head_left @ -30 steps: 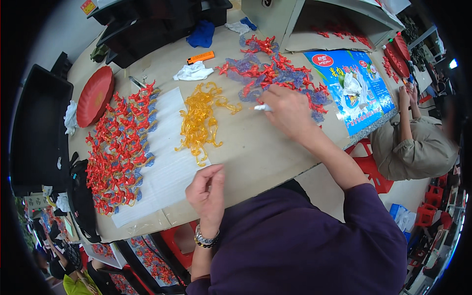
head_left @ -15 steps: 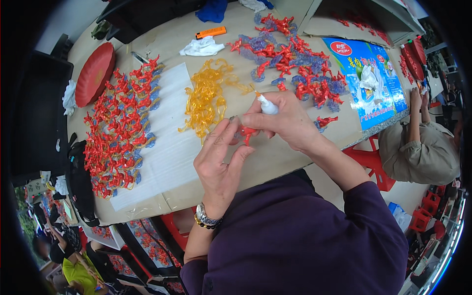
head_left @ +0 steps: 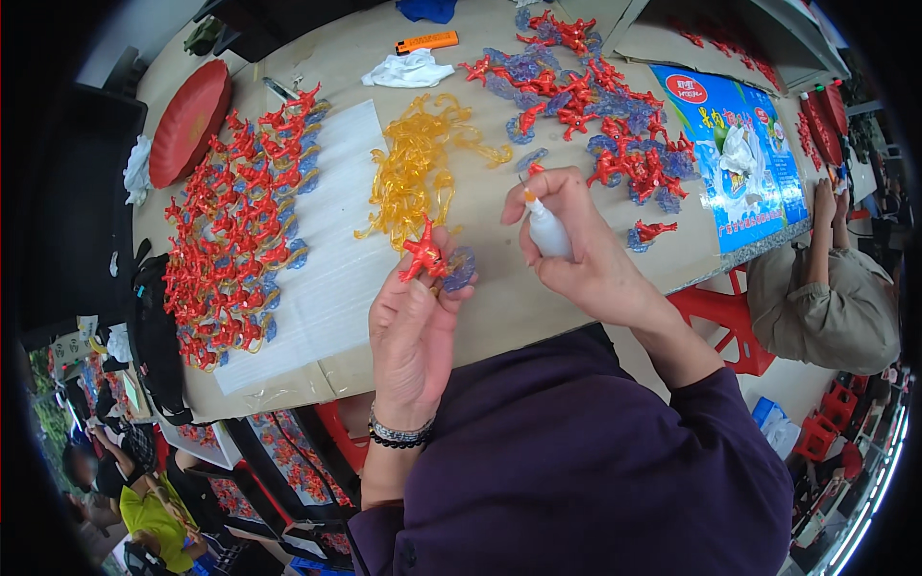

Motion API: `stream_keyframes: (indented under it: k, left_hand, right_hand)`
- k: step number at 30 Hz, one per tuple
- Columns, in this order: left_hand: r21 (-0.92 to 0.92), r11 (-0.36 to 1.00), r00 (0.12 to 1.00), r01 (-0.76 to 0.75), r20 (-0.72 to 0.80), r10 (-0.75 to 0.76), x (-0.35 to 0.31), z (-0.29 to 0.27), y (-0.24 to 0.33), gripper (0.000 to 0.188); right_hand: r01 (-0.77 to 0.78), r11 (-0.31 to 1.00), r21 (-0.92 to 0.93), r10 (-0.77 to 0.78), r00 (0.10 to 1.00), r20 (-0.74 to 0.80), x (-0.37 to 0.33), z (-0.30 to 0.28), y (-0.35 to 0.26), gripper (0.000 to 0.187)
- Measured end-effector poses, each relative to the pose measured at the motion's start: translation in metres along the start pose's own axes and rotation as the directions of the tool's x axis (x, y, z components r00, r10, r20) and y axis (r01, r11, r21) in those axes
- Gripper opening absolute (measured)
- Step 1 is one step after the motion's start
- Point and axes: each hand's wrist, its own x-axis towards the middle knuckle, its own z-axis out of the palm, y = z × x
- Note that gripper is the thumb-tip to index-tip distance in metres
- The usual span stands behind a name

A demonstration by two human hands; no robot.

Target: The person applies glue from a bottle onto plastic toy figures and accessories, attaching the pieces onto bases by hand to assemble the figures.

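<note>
My left hand (head_left: 415,326) holds a red figurine (head_left: 424,257) with a clear purple base (head_left: 459,270) between thumb and fingers. A white squeeze bottle (head_left: 548,232) with an orange tip and thin nozzle is gripped in my right hand (head_left: 600,264), its nozzle pointing up, apart from the figurine. Beyond my left hand lies a heap of clear yellow curled plastic pieces (head_left: 413,178). Past my right hand, several red figurines with purple bases (head_left: 576,106) lie in a loose pile. One more such figurine (head_left: 653,231) sits alone near the table edge.
Rows of red figurines (head_left: 240,221) with yellow and purple parts stand on a white sheet (head_left: 327,278) at left. Behind them is a red scalloped tray (head_left: 190,125). White tissue (head_left: 408,70) and an orange box-cutter-shaped object (head_left: 427,42) lie farther back. Another person (head_left: 816,288) sits at right.
My hands have moved apart. The bottle has shifted right, away from the figurine, and my left hand has turned so that the red figurine and its purple base show.
</note>
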Motion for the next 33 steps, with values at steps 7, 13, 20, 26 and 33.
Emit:
stream_keyframes:
  k: [7,13,20,26,33]
  left_hand:
    - [0.251,0.956,0.984,-0.155,-0.044,0.171,-0.015,-0.012,-0.003,0.039]
    - [0.271,0.947,0.975,-0.175,-0.085,0.205,-0.025,-0.014,-0.002,0.035]
    - [0.328,0.918,0.951,-0.221,-0.137,0.278,-0.027,-0.010,-0.004,0.030]
    - [0.352,0.906,0.951,-0.236,-0.108,0.289,-0.028,-0.008,-0.003,0.033]
    - [0.364,0.909,0.963,-0.204,-0.092,0.254,-0.029,-0.005,0.000,0.034]
  right_hand:
    - [0.362,0.630,-0.687,-0.527,0.849,-0.036,-0.014,-0.001,-0.003,0.038]
    - [0.491,0.555,-0.671,-0.687,0.725,-0.039,-0.019,0.000,0.009,0.038]
    - [0.596,0.493,-0.633,-0.753,0.658,0.033,-0.017,0.003,0.014,0.039]
    - [0.586,0.504,-0.634,-0.748,0.663,0.019,-0.018,0.006,0.017,0.038]
    - [0.588,0.499,-0.637,-0.747,0.665,0.028,-0.018,0.007,0.016,0.038]
